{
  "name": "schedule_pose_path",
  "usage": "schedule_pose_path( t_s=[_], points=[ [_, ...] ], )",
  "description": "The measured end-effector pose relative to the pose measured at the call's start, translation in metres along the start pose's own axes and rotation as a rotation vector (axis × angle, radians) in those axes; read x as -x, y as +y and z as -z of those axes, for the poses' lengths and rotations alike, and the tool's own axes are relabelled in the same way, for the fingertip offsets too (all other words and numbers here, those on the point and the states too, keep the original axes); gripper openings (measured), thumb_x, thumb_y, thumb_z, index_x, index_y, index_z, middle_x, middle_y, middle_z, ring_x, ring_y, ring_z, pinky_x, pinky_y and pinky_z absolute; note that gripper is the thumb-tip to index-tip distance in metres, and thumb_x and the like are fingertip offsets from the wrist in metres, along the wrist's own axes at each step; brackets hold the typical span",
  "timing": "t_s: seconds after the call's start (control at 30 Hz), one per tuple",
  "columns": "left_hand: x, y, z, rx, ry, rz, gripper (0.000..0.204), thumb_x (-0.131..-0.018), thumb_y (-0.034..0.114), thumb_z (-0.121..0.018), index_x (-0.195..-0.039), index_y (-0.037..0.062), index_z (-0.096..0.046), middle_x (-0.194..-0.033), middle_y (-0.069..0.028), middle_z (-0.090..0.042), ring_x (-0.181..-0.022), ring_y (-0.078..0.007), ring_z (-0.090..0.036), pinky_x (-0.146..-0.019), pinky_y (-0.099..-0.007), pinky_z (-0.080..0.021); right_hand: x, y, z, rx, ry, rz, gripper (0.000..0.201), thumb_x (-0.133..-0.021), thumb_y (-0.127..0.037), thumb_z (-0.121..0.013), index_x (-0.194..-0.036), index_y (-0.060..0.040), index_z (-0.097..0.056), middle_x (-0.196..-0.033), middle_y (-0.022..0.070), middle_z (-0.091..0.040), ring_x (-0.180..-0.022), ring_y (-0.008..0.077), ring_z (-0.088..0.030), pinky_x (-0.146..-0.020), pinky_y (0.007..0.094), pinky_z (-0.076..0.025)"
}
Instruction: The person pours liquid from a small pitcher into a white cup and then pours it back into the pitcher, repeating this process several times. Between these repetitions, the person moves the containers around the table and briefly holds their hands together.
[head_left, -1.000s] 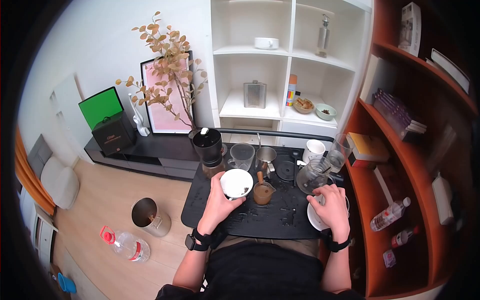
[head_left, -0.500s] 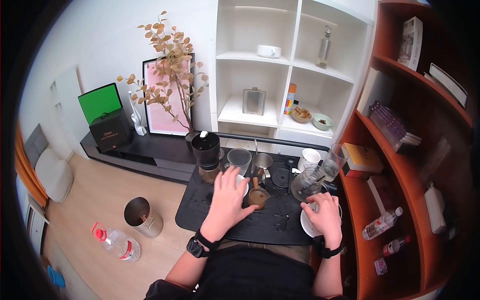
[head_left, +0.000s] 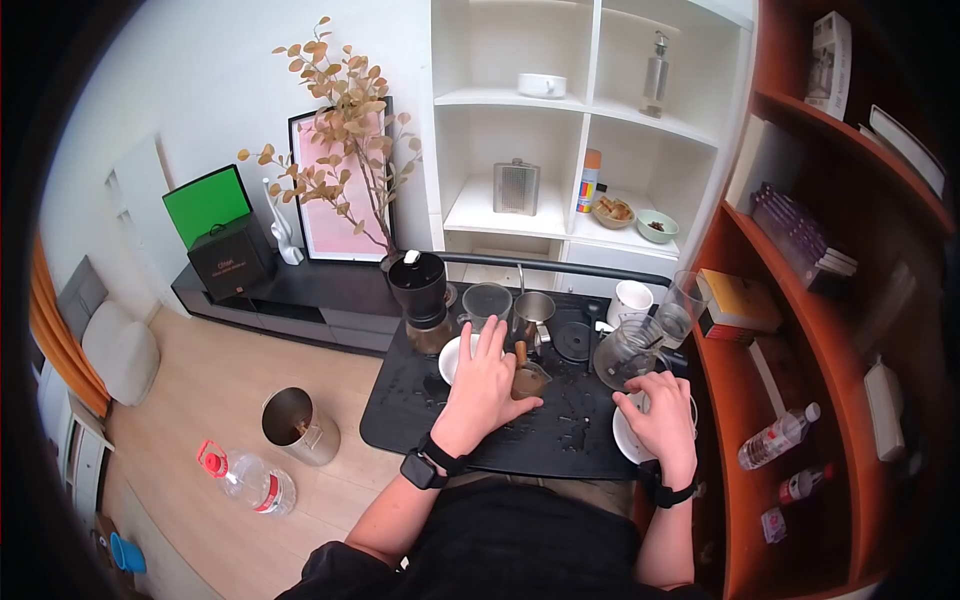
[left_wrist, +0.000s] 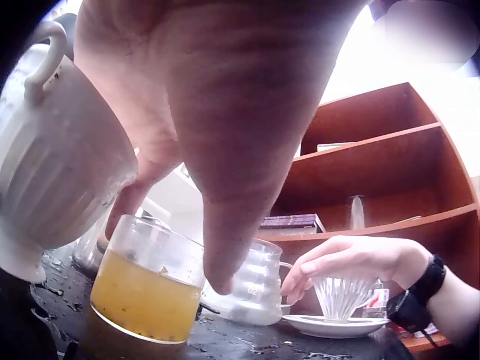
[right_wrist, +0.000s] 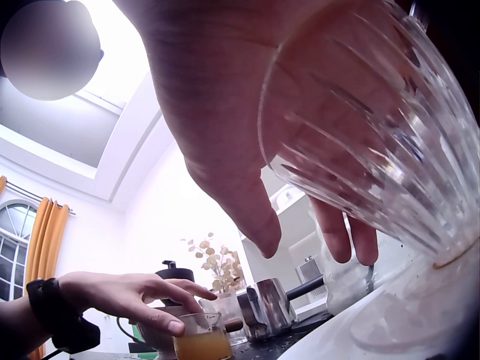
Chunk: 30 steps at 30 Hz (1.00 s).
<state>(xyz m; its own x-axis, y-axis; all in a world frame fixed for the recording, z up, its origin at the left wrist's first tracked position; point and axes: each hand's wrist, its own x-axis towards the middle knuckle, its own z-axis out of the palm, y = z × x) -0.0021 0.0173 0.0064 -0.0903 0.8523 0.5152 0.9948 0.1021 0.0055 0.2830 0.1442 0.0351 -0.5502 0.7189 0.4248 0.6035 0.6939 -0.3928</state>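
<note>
We see the left hand (head_left: 485,390) over the counter (head_left: 425,428) with its grip loose and empty, the fingers straight between a white cup (head_left: 449,358) and a small glass (head_left: 532,382) of brownish liquid. From above, the hand covers much of the cup and part of the glass. The left wrist view cuts the cup off at its edge, and we cannot see into it there. The thumb tip lies so close to the glass that we cannot tell whether it touches. A short wooden handle (head_left: 521,352) stands by the glass; we cannot make out what it belongs to.

The right hand (head_left: 665,415) bends loosely beside a clear ribbed glass (left_wrist: 341,298) on a white saucer (head_left: 628,432). Its grip looks relaxed, closed round nothing that we can make out, though contact with the ribbed glass is hard to judge. From the head we see little of that glass under the hand; the right wrist view crops it at the top and right.

Beyond it stands a glass jug (head_left: 628,352), partly behind the left thumb in the left wrist view. A metal pitcher (head_left: 533,308) sits behind the small glass.
</note>
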Motion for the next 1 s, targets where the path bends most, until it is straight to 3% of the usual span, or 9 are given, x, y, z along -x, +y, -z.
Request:
schedule_pose_path(
  t_s=[0.13,0.43,0.6,0.7,1.0],
  points=[
    [-0.003,0.001,-0.009,-0.021,0.010,0.007,0.069,-0.080,0.058,-0.099,-0.110,-0.0027,-0.085,-0.163,-0.0302,-0.060,-0.167,-0.0441,-0.043,-0.140,-0.0664,-0.027,0.000,0.000,0.001,0.003,-0.008,-0.009,0.035,-0.097,-0.035,-0.086,-0.109,-0.0027,-0.089,-0.110,0.0114,-0.084,-0.114,0.0305,-0.071,-0.111,0.0421,-0.046],
    [-0.007,0.007,0.006,0.247,0.123,0.124,0.062,-0.076,0.042,-0.103,-0.113,-0.0012,-0.080,-0.155,-0.0271,-0.064,-0.158,-0.0447,-0.052,-0.135,-0.0634,-0.035,0.000,0.000,0.001,0.003,-0.010,-0.006,0.035,-0.097,-0.035,-0.087,-0.108,-0.0021,-0.089,-0.112,0.0128,-0.084,-0.115,0.0315,-0.071,-0.112,0.0426,-0.045],
    [-0.006,0.003,0.036,0.395,0.190,0.178,0.059,-0.078,0.034,-0.104,-0.119,0.0029,-0.075,-0.138,-0.0168,-0.073,-0.136,-0.0396,-0.065,-0.123,-0.0520,-0.046,-0.002,0.002,0.001,-0.004,-0.012,0.009,0.036,-0.097,-0.035,-0.087,-0.110,-0.0016,-0.088,-0.115,0.0134,-0.084,-0.116,0.0324,-0.072,-0.112,0.0431,-0.045],
    [-0.003,0.003,0.053,0.447,0.207,0.222,0.060,-0.080,0.033,-0.103,-0.123,0.0044,-0.072,-0.128,-0.0145,-0.076,-0.126,-0.0393,-0.068,-0.117,-0.0497,-0.049,-0.002,0.003,0.001,-0.020,0.000,0.021,0.035,-0.097,-0.033,-0.087,-0.111,-0.0011,-0.087,-0.116,0.0133,-0.084,-0.117,0.0329,-0.072,-0.113,0.0436,-0.046],
    [0.007,-0.018,0.071,0.520,0.213,0.394,0.065,-0.082,0.033,-0.102,-0.130,0.0057,-0.068,-0.123,-0.0167,-0.080,-0.119,-0.0394,-0.074,-0.106,-0.0490,-0.059,-0.003,0.001,0.004,-0.065,0.066,0.031,0.028,-0.096,-0.026,-0.089,-0.108,-0.0007,-0.085,-0.111,0.0146,-0.080,-0.116,0.0372,-0.072,-0.106,0.0474,-0.054]
  ],
)
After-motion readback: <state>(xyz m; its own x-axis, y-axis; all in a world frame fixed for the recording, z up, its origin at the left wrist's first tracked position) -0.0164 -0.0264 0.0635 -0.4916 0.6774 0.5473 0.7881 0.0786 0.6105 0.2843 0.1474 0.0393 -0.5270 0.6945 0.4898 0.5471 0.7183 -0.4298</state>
